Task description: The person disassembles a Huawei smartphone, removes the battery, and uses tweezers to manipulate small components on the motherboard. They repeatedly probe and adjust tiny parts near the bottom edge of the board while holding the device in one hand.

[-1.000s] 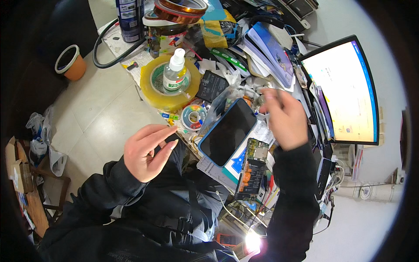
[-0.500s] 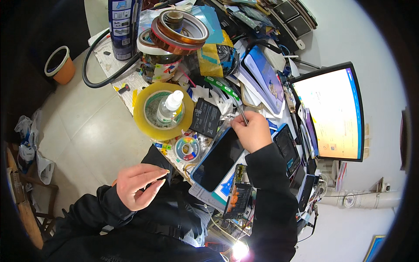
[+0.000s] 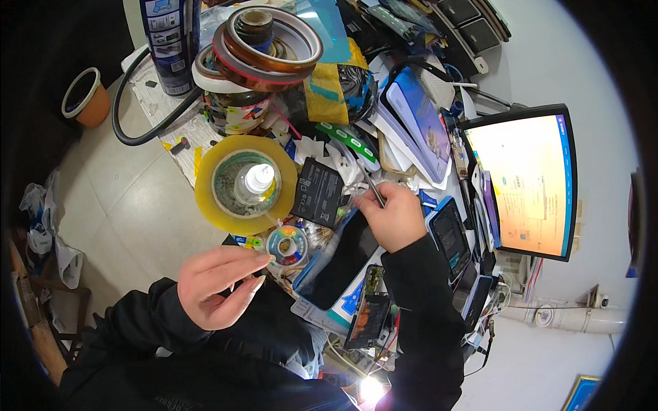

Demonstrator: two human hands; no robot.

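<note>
My right hand (image 3: pixel 392 218) is closed around a slim grey metal tool, apparently tweezers (image 3: pixel 371 183), just above the far end of a dark-screened phone (image 3: pixel 337 266). Its tip points away from me, over crumpled white scraps. My left hand (image 3: pixel 218 286) hovers in front of the bench edge, fingers bent and the thumb apart from them, with nothing visible between. Closest to its fingertips lies a small spool of wire (image 3: pixel 279 255) with a coloured label. A black battery (image 3: pixel 318 193) rests beyond the phone, left of my right hand.
A wide yellow tape roll (image 3: pixel 208 198) surrounds a white-capped bottle (image 3: pixel 259 179). Behind stand stacked tape rolls (image 3: pixel 236 63) and a tall blue can (image 3: pixel 168 55). A lit monitor (image 3: pixel 524 181) and another phone (image 3: pixel 449 236) are at right. An opened device (image 3: pixel 370 318) sits nearer me.
My left hand has moved up and right, toward the wire spool. The right hand keeps its grip on the tool and has shifted slightly. The whole view has moved a little.
</note>
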